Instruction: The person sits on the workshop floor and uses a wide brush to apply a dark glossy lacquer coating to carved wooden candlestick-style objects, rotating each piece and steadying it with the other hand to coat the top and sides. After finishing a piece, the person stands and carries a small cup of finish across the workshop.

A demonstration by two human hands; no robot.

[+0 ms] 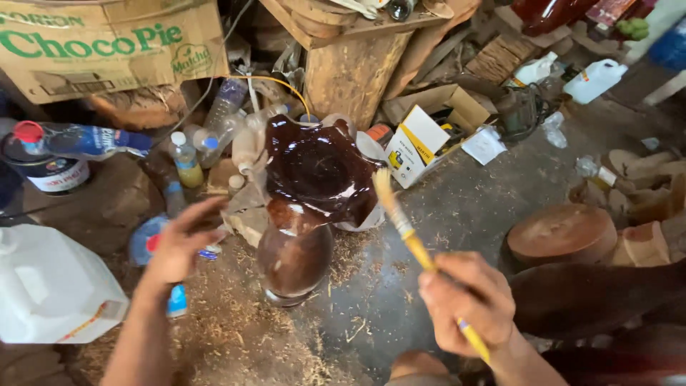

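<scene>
A glossy dark brown wooden vase (304, 207) with a wavy flared rim stands upright on the dusty floor at the centre. My right hand (468, 300) grips a yellow-handled paintbrush (411, 239), its pale bristles touching or just beside the right edge of the vase's rim. My left hand (182, 243) hovers to the left of the vase, fingers spread, holding nothing and not touching the vase.
A white plastic jug (50, 286) sits at the left. Several plastic bottles (214, 129) and a paint can (46, 168) crowd behind the vase. Cardboard boxes (421, 139), a round wooden block (561, 232) and wood pieces lie to the right. Sawdust covers the floor.
</scene>
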